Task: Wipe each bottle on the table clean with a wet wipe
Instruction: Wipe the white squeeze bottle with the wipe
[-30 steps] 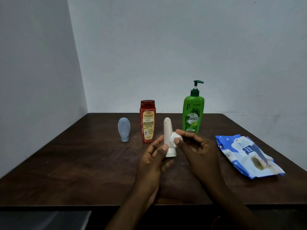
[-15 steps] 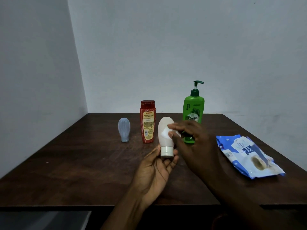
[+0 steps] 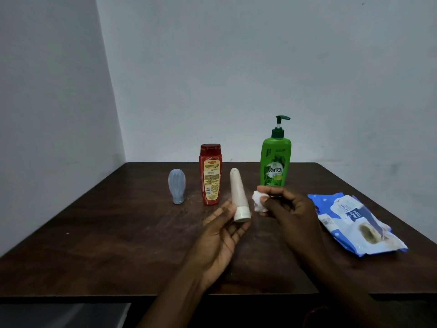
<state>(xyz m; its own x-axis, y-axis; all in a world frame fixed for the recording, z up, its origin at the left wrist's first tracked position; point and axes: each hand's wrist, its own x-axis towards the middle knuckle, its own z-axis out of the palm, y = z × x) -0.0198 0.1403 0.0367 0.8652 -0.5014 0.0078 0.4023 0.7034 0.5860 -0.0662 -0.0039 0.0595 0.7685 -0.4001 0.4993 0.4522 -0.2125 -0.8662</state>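
My left hand (image 3: 221, 235) holds a cream tube bottle (image 3: 238, 192) by its white cap, cap down, narrow edge toward me, lifted above the dark wooden table (image 3: 106, 233). Just right of the tube, and apart from it, my right hand (image 3: 293, 214) pinches a crumpled white wet wipe (image 3: 258, 201). A small pale blue bottle (image 3: 176, 185) stands cap down at the left. Beside it stands a red bottle (image 3: 210, 174) with a yellow label. A green pump bottle (image 3: 275, 162) stands behind my right hand.
A blue pack of wet wipes (image 3: 354, 223) lies flat on the right side of the table. White walls close the table in at the back and the left. The table's front edge runs below my forearms.
The tube has turned from its broad face to its narrow edge. My right hand with the wipe has come off the tube and moved to the right and down.
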